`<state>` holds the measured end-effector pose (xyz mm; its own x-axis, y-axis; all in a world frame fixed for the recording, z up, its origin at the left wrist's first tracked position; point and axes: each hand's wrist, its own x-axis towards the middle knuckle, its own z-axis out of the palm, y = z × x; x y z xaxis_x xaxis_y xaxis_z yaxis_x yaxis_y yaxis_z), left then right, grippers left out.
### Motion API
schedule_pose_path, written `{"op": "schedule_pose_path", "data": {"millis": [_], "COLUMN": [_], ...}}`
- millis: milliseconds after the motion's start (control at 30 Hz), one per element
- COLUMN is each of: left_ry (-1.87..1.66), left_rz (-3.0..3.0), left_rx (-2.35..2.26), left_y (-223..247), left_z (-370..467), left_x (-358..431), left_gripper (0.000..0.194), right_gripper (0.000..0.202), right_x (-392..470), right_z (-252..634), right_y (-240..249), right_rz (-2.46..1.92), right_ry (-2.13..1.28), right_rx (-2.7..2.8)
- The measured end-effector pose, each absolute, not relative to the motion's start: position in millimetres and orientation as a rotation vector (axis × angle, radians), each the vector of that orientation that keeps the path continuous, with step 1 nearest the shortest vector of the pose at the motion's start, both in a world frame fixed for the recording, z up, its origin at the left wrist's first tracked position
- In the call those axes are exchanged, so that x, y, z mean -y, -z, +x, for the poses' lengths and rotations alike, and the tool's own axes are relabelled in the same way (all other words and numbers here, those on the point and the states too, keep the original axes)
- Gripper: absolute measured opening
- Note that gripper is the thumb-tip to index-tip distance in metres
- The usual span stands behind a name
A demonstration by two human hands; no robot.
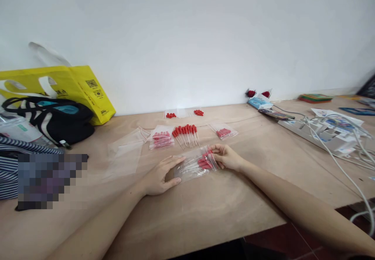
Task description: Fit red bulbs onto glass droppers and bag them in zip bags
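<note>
A clear zip bag (187, 170) with several red-bulbed droppers (205, 161) in it lies on the table in front of me. My right hand (229, 158) pinches its right end, near the red zip strip. At the opposite end, my left hand (161, 176) rests with fingers and thumb apart, touching or just beside the bag's edge. Behind the bag, a row of loose droppers (187, 131) lies side by side, red bulbs pointing away from me. Left of that row is a stack of filled bags (162, 138), and another filled bag (224, 131) lies to the right.
Flat, clear bags (125, 156) lie on the left. Red bulbs (170, 115) sit in two groups by the wall. A yellow tote bag (99, 99) and a black bag (77, 117) stand far left; a power strip (316, 137) with white cables is on the right.
</note>
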<state>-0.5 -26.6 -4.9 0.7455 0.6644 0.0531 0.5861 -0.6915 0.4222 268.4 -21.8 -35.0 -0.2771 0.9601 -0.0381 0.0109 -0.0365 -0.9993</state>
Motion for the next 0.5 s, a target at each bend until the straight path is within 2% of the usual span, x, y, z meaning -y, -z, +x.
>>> {"op": "schedule_pose_path", "data": {"millis": [200, 433, 500], "left_ry": [-0.332, -0.269, -0.271], "left_rz": [2.57, 2.545, 2.541], "left_rx": [-0.921, -0.966, -0.967], "left_y": [5, 6, 5], "left_z": [0, 0, 0], "left_x": [27, 26, 27], "left_gripper": [0.053, 0.054, 0.054], "right_gripper": [0.034, 0.026, 0.019], "right_x": [15, 14, 5], "right_z": [254, 263, 268], "right_y": [44, 39, 35], "right_rz": [-1.116, -1.203, -1.328], "right_ry": [-1.411, -1.368, -1.23], "right_rx": [1.214, 1.339, 1.342]}}
